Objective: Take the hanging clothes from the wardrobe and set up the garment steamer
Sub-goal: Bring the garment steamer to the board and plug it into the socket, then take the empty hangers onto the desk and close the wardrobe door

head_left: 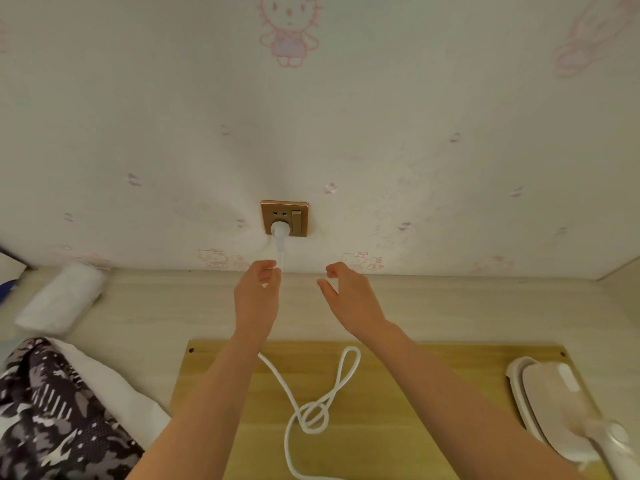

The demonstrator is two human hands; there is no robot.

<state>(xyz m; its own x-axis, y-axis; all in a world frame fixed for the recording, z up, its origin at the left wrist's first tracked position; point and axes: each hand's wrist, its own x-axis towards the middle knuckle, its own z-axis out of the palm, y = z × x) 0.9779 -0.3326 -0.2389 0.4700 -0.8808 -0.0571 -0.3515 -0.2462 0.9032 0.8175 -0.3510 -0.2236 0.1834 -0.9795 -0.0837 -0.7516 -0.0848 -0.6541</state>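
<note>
Both hands reach towards a brass-coloured wall socket (284, 218) low on a pale wallpapered wall (346, 116) printed with faint pink cartoon cats. A white plug (280, 231) sits in the socket's lower outlet, and its white cord (341, 379) drops straight down to the left hand (256, 296). That hand's fingers curl right against the cord just below the plug, but whether the grip is pinching the cord or only touching it cannot be told. The cord reappears beneath the left forearm, forms a loose knot-like loop on a yellow wooden board (433, 410) and runs off the bottom edge. The right hand (349, 299) hovers just beside the left, well clear of the cord, its grip released, with relaxed, slightly bent fingers holding nothing. The garment steamer (554, 400), white and lying on its side, rests on the board's right end, near the lower right corner. At lower left lies a dark patterned garment (52, 410) over something white, and further back a rolled white cloth (60, 299) lies near the wall.
</note>
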